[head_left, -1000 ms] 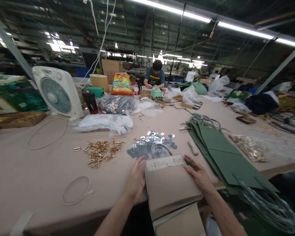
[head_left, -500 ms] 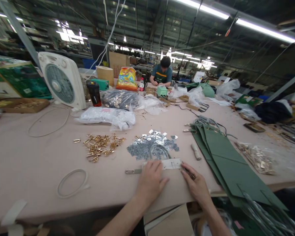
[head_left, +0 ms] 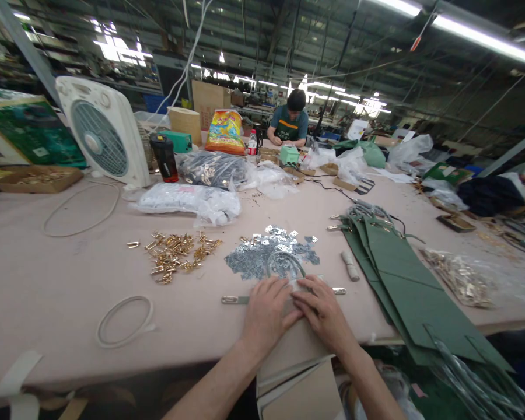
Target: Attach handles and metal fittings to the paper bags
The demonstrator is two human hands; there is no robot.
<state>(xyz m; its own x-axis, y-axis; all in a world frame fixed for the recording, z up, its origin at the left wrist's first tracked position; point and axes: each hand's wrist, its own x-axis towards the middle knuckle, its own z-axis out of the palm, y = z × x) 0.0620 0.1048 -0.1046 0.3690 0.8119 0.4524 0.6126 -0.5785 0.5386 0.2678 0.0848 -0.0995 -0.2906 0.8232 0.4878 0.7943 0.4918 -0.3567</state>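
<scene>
The right hand (head_left: 322, 312) has moved inward from the right edge of the beige panel (head_left: 301, 345), nearly meeting the left hand (head_left: 266, 312). Both rest palm-down, unclasped, fingers extended, slightly bent. The panel lies beneath them, overhanging the table (head_left: 188, 326).

Overhead tubes (head_left: 485, 40) glare in dim surroundings (distant windows (head_left: 116, 50) blow out white), edges stretched and soft.
</scene>
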